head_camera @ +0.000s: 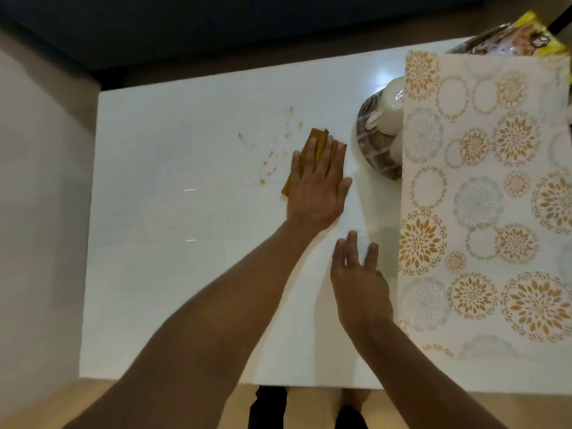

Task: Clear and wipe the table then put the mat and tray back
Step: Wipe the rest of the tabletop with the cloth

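Left hand (315,190) presses flat on a folded mustard cloth (319,137) beside brown spatters (272,164); right hand (359,283) hovers spread by the floral mat (483,196).

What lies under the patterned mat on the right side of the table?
A brown tray holding white cups sticks out from under the mat. Its right part is covered, so what else it holds cannot be seen.

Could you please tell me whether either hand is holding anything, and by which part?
Nothing is gripped. The left hand presses flat on the middle of the orange cloth; the right hand is open and empty.
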